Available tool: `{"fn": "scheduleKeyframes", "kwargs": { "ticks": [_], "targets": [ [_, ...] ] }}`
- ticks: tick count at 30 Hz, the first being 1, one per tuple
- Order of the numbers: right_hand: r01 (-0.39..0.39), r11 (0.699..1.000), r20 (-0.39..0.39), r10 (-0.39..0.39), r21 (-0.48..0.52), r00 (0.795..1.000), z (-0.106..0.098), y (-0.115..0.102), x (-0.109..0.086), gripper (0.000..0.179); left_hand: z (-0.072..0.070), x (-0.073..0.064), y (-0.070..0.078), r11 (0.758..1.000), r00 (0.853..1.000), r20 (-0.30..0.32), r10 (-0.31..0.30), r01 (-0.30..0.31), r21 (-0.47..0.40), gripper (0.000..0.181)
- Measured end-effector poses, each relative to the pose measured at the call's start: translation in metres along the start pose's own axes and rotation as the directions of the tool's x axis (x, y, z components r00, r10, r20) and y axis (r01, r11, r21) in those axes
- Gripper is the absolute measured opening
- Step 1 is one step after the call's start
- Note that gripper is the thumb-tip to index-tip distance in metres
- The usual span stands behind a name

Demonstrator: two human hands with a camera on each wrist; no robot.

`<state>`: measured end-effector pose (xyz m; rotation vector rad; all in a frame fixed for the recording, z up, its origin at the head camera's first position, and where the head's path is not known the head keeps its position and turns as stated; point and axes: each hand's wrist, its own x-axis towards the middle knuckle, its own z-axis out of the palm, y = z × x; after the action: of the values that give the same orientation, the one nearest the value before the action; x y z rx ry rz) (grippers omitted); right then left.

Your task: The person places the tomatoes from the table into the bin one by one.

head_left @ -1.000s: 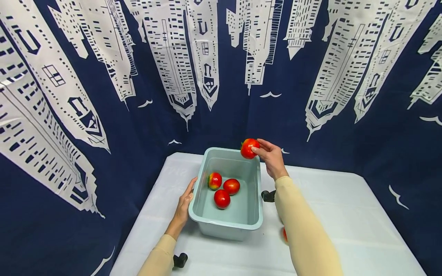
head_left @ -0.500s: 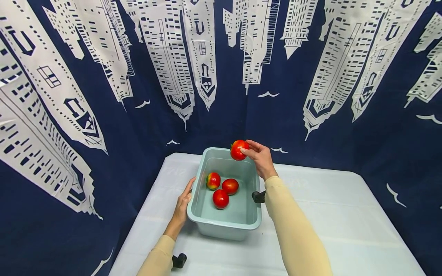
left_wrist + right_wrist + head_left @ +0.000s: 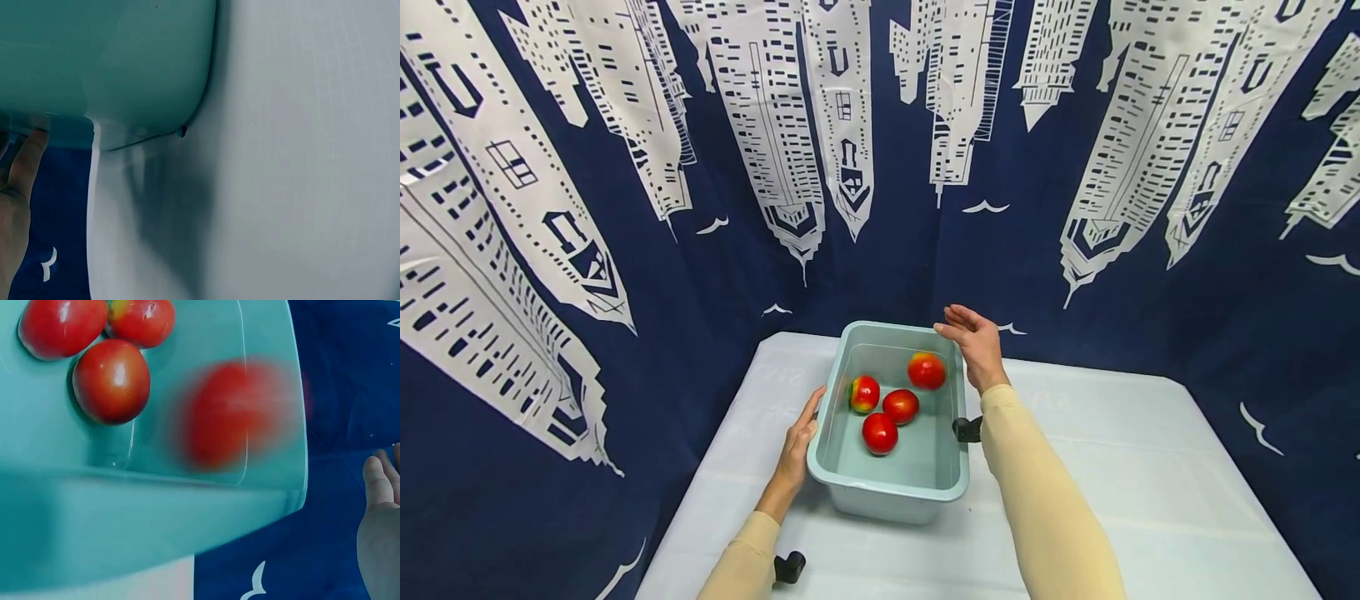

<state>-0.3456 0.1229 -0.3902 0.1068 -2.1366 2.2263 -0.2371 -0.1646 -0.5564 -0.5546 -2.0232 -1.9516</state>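
Note:
A pale blue-green plastic bin [image 3: 891,492] stands on the table with three tomatoes on its floor, one of them a tomato [image 3: 880,433] nearest the front. A fourth tomato [image 3: 927,371], blurred by motion in the right wrist view, is inside the bin's far right part, apart from any hand. Over the far right corner, my right hand [image 3: 979,343] has its fingers extended and holds nothing. My left hand [image 3: 796,446] rests against the bin's left outer wall with fingers straight; its fingertips [image 3: 39,139] touch the wall in the left wrist view.
The bin sits on a white-covered table [image 3: 1150,467]. Behind it hangs a dark blue cloth [image 3: 880,275] printed with white buildings. Black wrist-camera pieces show beside each sleeve, such as the black piece [image 3: 790,567] at the left.
The right hand moved left over the bin with a tomato, then let it go and its fingers spread. That tomato has dropped into the bin. The left hand stays at the wall.

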Motion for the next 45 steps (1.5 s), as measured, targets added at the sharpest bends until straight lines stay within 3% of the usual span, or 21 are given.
{"fn": "scheduleKeyframes", "kwargs": {
  "ticks": [7, 14, 23, 29, 36, 45],
  "targets": [
    [-0.005, 0.999, 0.008, 0.005, -0.037, 1.000, -0.006, -0.006, -0.007, 0.060, 0.001, -0.001, -0.001, 1.000, 1.000, 0.007, -0.006, 0.006, -0.003, 0.062],
    [0.012, 1.000, 0.004, -0.012, 0.028, 1.000, -0.013, 0.013, 0.009, 0.060, 0.001, 0.000, -0.004, 1.000, 1.000, -0.009, -0.018, 0.018, 0.010, 0.062],
    [0.005, 0.999, -0.017, -0.006, -0.034, 1.000, -0.027, 0.027, 0.013, 0.060, 0.000, -0.001, -0.003, 1.000, 1.000, -0.004, -0.021, 0.021, -0.001, 0.063],
    [0.001, 0.996, 0.001, -0.001, -0.087, 1.000, -0.048, 0.023, 0.012, 0.063, -0.001, 0.000, -0.004, 1.000, 1.000, 0.005, -0.011, 0.011, 0.002, 0.062],
    [-0.025, 0.993, -0.037, 0.021, -0.112, 0.999, -0.075, 0.020, 0.009, 0.062, 0.000, 0.001, -0.003, 1.000, 1.000, 0.000, -0.001, 0.001, -0.001, 0.064],
    [-0.082, 0.988, -0.008, 0.081, -0.130, 0.997, -0.095, 0.032, 0.004, 0.064, 0.000, 0.001, -0.002, 1.000, 1.000, 0.007, 0.013, -0.013, -0.013, 0.063]
  ]
}}
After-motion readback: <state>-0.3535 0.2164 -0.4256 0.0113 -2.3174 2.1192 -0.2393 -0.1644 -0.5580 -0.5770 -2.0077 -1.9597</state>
